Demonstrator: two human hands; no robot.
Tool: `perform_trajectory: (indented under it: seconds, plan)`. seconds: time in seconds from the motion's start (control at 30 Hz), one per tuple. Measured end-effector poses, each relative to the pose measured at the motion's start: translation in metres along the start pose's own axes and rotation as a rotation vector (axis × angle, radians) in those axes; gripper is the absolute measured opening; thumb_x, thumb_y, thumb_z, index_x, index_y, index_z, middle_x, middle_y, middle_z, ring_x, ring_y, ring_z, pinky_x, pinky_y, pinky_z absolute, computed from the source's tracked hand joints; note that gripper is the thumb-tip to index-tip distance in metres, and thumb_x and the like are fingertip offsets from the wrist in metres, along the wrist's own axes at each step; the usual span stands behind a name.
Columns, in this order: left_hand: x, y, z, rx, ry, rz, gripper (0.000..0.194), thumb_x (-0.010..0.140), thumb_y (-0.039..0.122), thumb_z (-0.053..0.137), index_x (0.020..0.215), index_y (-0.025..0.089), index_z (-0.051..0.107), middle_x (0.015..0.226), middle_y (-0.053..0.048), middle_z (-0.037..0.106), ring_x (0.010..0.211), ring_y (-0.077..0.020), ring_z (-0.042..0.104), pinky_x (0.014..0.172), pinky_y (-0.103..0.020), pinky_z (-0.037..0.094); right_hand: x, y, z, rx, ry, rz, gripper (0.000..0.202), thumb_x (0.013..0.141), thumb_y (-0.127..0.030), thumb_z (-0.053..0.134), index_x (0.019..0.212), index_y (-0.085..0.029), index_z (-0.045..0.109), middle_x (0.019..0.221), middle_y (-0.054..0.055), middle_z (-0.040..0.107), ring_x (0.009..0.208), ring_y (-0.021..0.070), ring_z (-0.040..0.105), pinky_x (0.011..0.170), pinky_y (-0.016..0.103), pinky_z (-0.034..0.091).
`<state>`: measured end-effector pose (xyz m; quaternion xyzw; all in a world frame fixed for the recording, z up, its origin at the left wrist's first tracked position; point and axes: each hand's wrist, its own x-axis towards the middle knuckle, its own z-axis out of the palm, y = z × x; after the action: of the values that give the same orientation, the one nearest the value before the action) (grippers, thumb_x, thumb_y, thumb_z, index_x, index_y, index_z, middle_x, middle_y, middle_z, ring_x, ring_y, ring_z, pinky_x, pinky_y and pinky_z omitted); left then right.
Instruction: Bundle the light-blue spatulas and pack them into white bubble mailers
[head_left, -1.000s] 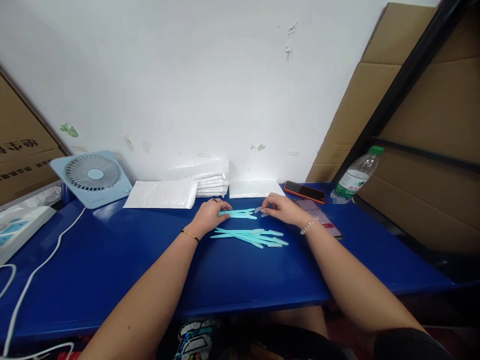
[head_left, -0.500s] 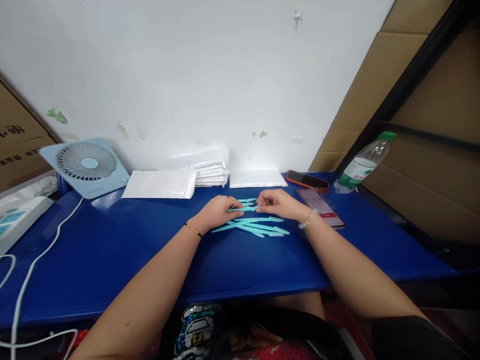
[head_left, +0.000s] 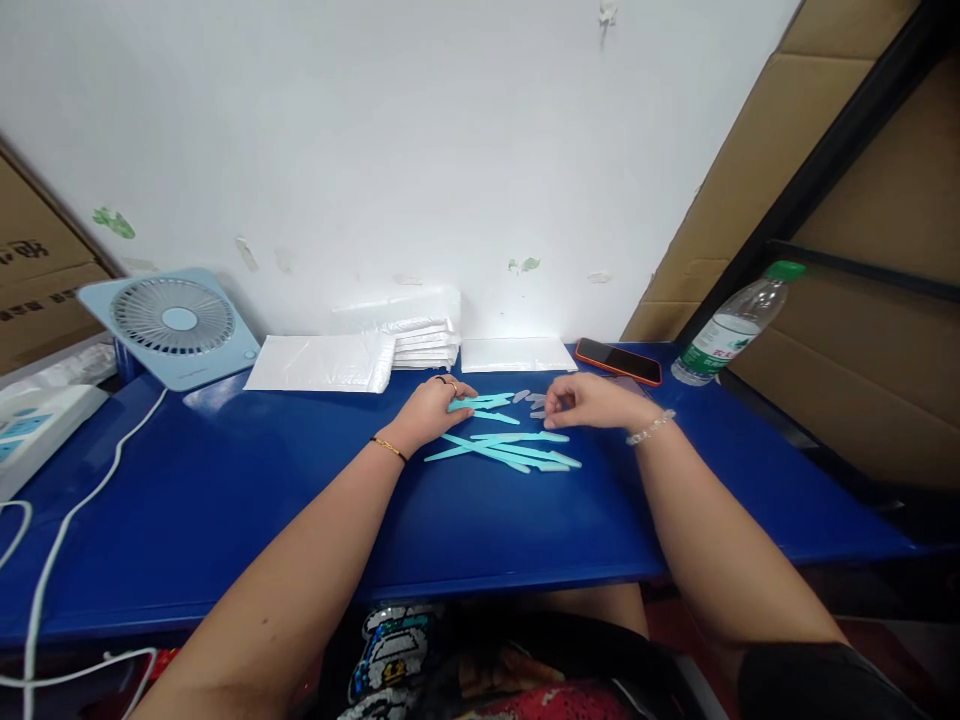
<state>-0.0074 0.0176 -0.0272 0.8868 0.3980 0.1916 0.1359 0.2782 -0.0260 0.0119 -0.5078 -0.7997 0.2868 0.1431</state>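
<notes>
My left hand (head_left: 435,410) is closed at the handle ends of several turquoise eyebrow razors (head_left: 491,401); one more razor (head_left: 495,417) points out from beneath its thumb. To the right, my right hand (head_left: 589,402) has thumb and forefinger pinched at a small clear blade cap (head_left: 537,415). Other clear caps (head_left: 521,396) lie just left of those fingertips. Nearer to me, a crossed pile of turquoise razors (head_left: 517,455) rests on the blue table (head_left: 480,530), their wider blade ends mostly to the right.
White padded mailers (head_left: 322,362) and a flat white packet (head_left: 517,355) lie along the wall. An orange-edged phone (head_left: 619,361) and a water bottle (head_left: 731,330) are at right. A fan (head_left: 176,325), white cable (head_left: 90,490) and power strip (head_left: 45,430) occupy the left.
My right hand has moved right, away from the left hand, and a razor's blade end now shows between them. Clear caps have come into view. The second phone is now mostly hidden.
</notes>
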Motion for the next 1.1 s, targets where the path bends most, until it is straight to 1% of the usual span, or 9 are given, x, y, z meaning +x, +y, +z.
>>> perform_trajectory:
  seconds: [0.1, 0.2, 0.33, 0.47, 0.6, 0.8, 0.87, 0.97, 1.1]
  plan:
    - [0.0, 0.001, 0.0, -0.004, 0.001, 0.012, 0.034, 0.082, 0.038, 0.054, 0.111, 0.023, 0.064, 0.103, -0.005, 0.063, 0.094, -0.0204, 0.057, 0.078, -0.03, 0.046, -0.004, -0.006, -0.001, -0.105, -0.152, 0.024, 0.022, 0.063, -0.038, 0.074, 0.069, -0.018, 0.066, 0.072, 0.003, 0.065, 0.063, 0.016, 0.055, 0.056, 0.027, 0.04]
    - [-0.002, 0.006, -0.003, 0.0, 0.028, 0.006, 0.034, 0.083, 0.041, 0.053, 0.11, 0.024, 0.065, 0.106, -0.005, 0.063, 0.097, -0.0217, 0.057, 0.08, -0.032, 0.045, -0.003, -0.006, 0.001, -0.103, -0.167, 0.045, 0.021, 0.065, -0.038, 0.072, 0.067, -0.018, 0.064, 0.067, 0.003, 0.062, 0.059, 0.0151, 0.052, 0.054, 0.027, 0.038]
    - [-0.004, 0.021, -0.007, -0.08, 0.021, 0.061, 0.039, 0.085, 0.049, 0.048, 0.107, 0.022, 0.066, 0.104, -0.005, 0.066, 0.091, -0.0191, 0.059, 0.078, -0.029, 0.045, 0.0, -0.009, 0.004, -0.026, -0.046, 0.004, 0.023, 0.072, -0.041, 0.066, 0.075, -0.018, 0.063, 0.072, 0.003, 0.062, 0.063, 0.0146, 0.052, 0.057, 0.026, 0.038]
    - [-0.002, 0.029, -0.006, -0.057, -0.029, 0.124, 0.029, 0.085, 0.043, 0.051, 0.095, 0.023, 0.069, 0.096, -0.002, 0.07, 0.084, -0.0168, 0.062, 0.075, -0.027, 0.045, 0.004, -0.015, 0.011, -0.026, 0.092, -0.065, 0.021, 0.075, -0.039, 0.064, 0.077, -0.017, 0.062, 0.075, 0.003, 0.061, 0.066, 0.0137, 0.052, 0.06, 0.026, 0.038]
    - [0.001, 0.021, -0.007, 0.045, 0.019, 0.026, 0.023, 0.084, 0.035, 0.051, 0.09, 0.023, 0.07, 0.093, -0.001, 0.071, 0.08, -0.0176, 0.062, 0.071, -0.027, 0.044, 0.011, -0.005, 0.015, -0.049, 0.127, -0.082, 0.016, 0.077, -0.033, 0.062, 0.076, -0.017, 0.061, 0.076, 0.003, 0.061, 0.067, 0.0139, 0.054, 0.061, 0.026, 0.039]
    - [-0.001, 0.002, -0.012, 0.09, 0.026, -0.113, 0.022, 0.08, 0.038, 0.056, 0.089, 0.025, 0.07, 0.089, -0.001, 0.07, 0.085, -0.0199, 0.061, 0.07, -0.028, 0.044, 0.015, 0.008, 0.013, -0.134, 0.233, -0.025, 0.014, 0.073, -0.031, 0.067, 0.077, -0.018, 0.064, 0.081, 0.005, 0.063, 0.071, 0.016, 0.056, 0.064, 0.027, 0.041]
    - [-0.002, 0.002, -0.012, 0.077, 0.04, -0.103, 0.023, 0.078, 0.039, 0.058, 0.092, 0.025, 0.069, 0.092, -0.002, 0.068, 0.086, -0.02, 0.06, 0.071, -0.028, 0.044, 0.013, -0.002, 0.016, -0.115, 0.212, -0.088, 0.015, 0.076, -0.033, 0.064, 0.08, -0.018, 0.065, 0.084, 0.005, 0.063, 0.072, 0.0157, 0.055, 0.065, 0.027, 0.041]
    - [-0.003, 0.007, -0.011, 0.043, 0.062, -0.069, 0.024, 0.077, 0.041, 0.059, 0.091, 0.024, 0.068, 0.091, -0.002, 0.067, 0.087, -0.02, 0.059, 0.072, -0.028, 0.044, 0.014, -0.019, 0.026, -0.097, 0.088, -0.186, 0.017, 0.079, -0.035, 0.062, 0.082, -0.019, 0.066, 0.085, 0.005, 0.061, 0.072, 0.0148, 0.055, 0.065, 0.026, 0.042]
    - [-0.005, 0.017, -0.014, -0.102, -0.04, 0.014, 0.028, 0.078, 0.046, 0.057, 0.084, 0.021, 0.068, 0.083, -0.003, 0.065, 0.079, -0.0168, 0.058, 0.068, -0.026, 0.043, 0.018, -0.03, 0.039, -0.149, -0.01, -0.243, 0.015, 0.078, -0.031, 0.063, 0.08, -0.017, 0.065, 0.083, 0.005, 0.059, 0.068, 0.0133, 0.053, 0.061, 0.025, 0.041]
